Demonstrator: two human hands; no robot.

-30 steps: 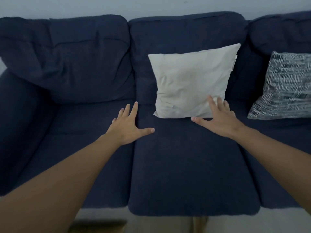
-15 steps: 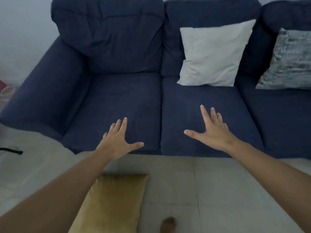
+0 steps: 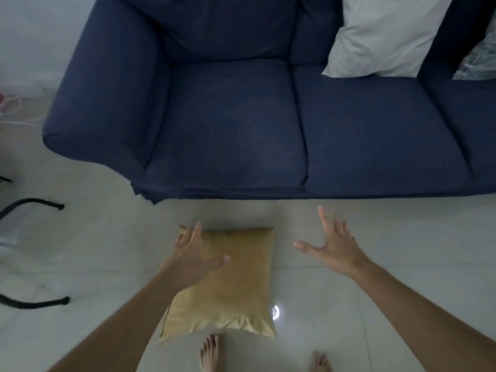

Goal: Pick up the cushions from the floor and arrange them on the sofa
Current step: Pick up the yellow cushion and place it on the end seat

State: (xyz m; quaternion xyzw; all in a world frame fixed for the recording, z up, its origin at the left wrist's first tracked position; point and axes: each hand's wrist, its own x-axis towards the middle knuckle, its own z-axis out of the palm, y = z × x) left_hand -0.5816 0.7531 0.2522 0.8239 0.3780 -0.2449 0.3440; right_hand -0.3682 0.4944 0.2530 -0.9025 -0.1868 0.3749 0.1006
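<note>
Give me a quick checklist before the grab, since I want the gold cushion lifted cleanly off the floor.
1. Gold cushion lies flat on the floor, nothing on it: ok.
2. Left hand open over the cushion's left part: ok.
3. Right hand open, but off to the right over bare floor, not over the cushion: not ok.
4. Either hand touching the cushion: cannot tell.
5. Bare feet clear of the cushion's near edge: ok.
6. Left seat of the sofa free for it: ok.
</note>
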